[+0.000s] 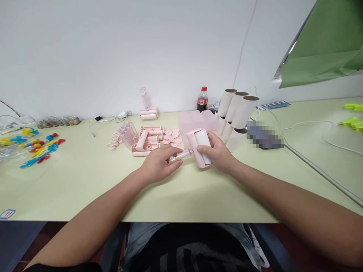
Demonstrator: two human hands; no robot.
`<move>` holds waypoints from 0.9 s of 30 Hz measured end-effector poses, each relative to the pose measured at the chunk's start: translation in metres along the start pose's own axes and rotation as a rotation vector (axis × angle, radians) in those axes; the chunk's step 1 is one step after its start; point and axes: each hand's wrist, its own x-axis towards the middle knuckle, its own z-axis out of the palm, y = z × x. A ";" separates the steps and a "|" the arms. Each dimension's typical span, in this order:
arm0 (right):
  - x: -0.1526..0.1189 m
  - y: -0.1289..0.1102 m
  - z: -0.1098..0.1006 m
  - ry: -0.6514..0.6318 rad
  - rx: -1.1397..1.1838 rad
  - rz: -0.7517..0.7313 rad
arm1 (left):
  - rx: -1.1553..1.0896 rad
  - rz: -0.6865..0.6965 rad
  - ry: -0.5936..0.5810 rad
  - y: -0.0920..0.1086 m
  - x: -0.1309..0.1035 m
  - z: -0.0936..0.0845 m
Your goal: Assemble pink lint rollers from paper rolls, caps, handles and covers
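Note:
My left hand (161,163) is closed on a clear tube (180,156), held slanted between thumb and fingers. The tube's far end meets the side of a pink holder (193,149) with a white roll (203,145) in it. My right hand (219,153) grips the holder and roll, thumb across the front. Left of the hands lie several pink holder parts (147,141), pink discs (171,138), a cluster of clear pink tubes (127,134) and pink loop pieces (114,141). An assembled pink piece (149,113) with a tube on top stands by the wall.
Behind my right hand are pale pink boxes (195,120), a cola bottle (202,100) and stacked white rolls (241,107). Cables (306,162) cross the right side of the table (198,200). Colourful plastic pieces (42,147) lie at the left.

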 end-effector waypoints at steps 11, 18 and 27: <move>0.001 -0.006 0.000 0.069 0.194 0.068 | -0.113 -0.034 0.060 -0.002 -0.002 0.000; -0.001 -0.007 0.000 0.039 0.103 0.046 | -0.105 -0.014 0.053 -0.002 -0.001 0.001; -0.001 -0.003 -0.001 0.019 0.094 -0.019 | -0.025 0.023 0.048 -0.002 0.000 0.002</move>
